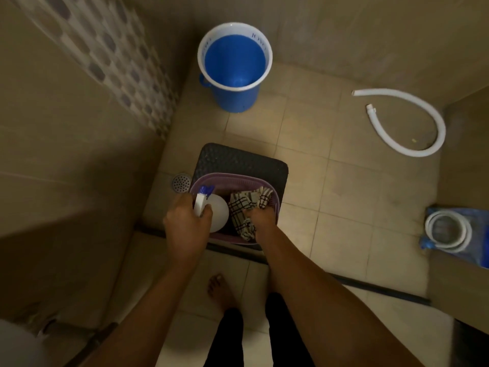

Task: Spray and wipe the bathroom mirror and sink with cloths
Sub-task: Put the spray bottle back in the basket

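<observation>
Two hands reach down into a purple basket (pixel 248 178) set on a dark stool (pixel 238 158). The left hand (pixel 186 223) curls round the neck of a white spray bottle (pixel 218 211) standing in the basket's left side. The right hand (pixel 260 219) has its fingers buried in the checked cloths (pixel 242 205) on the right, pinching them. Farther off stands a blue bucket (pixel 234 102); a white hose (pixel 412 123) lies far right on the tiled floor (pixel 344 186).
</observation>
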Motion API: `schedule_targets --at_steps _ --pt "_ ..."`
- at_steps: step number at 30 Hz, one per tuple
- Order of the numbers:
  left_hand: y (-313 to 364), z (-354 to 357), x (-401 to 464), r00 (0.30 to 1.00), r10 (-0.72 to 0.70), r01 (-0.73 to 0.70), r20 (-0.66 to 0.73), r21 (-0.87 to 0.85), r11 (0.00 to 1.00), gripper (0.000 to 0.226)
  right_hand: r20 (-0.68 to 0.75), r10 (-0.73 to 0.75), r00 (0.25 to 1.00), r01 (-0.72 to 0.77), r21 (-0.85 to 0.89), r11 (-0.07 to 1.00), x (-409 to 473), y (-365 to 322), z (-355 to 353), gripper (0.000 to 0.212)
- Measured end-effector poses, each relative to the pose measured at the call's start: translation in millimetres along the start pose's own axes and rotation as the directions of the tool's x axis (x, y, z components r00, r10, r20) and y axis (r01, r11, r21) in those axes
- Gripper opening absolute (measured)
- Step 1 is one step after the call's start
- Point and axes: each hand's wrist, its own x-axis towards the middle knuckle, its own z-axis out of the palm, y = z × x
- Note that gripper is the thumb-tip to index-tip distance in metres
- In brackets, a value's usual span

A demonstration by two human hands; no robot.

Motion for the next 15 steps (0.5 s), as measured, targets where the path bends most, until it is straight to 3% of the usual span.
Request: schedule_targets --at_steps 6,15 --pt "-4.9 0.6 6.1 1.000 -0.007 0.007 0.004 0.005 1.000 0.021 -0.049 -0.075 0.996 0.065 -0.181 0.981 10.3 -0.4 12.3 0.039" --pt "10.7 0.8 8.6 1.000 -0.027 0.027 0.000 0.031 0.999 0.022 -0.200 -0.343 0.918 0.251 -0.377 0.892 -29.2 -11.0 -0.1 0.031"
